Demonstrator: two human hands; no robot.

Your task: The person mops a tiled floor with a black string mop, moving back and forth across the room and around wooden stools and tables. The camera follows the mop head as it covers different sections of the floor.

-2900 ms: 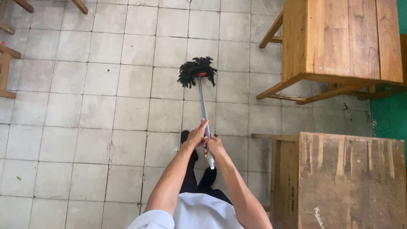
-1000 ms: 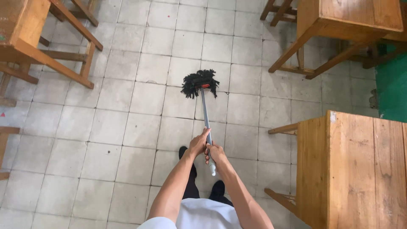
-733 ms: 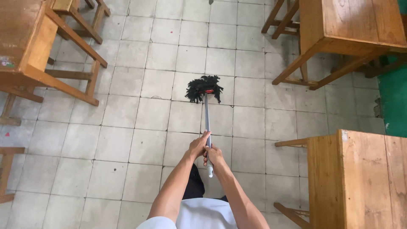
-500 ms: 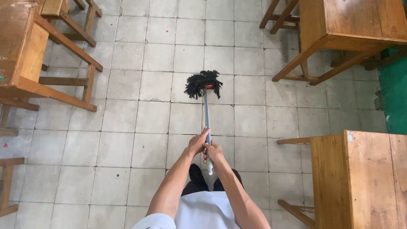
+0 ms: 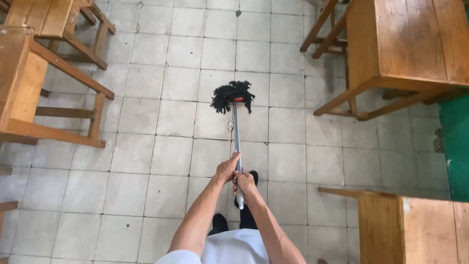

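Note:
A mop with a grey metal handle (image 5: 236, 134) and a black stringy head (image 5: 232, 96) rests on the grey tiled floor ahead of me. My left hand (image 5: 226, 168) is wrapped around the handle higher up. Just below it, my right hand (image 5: 244, 183) grips the handle close to its white end cap. The mop head lies in the aisle between wooden desks, roughly centred. My dark shoes show beneath my hands.
A wooden desk (image 5: 405, 44) stands at the upper right, another (image 5: 415, 230) at the lower right, and a wooden desk with a bench (image 5: 29, 73) at the left. A green wall (image 5: 457, 146) runs along the right edge. The tiled floor (image 5: 161, 156) has scattered dark specks.
I have walked forward along the aisle, pushing the mop ahead; the desks have slid down and back in view. Both hands keep the same grip on the handle.

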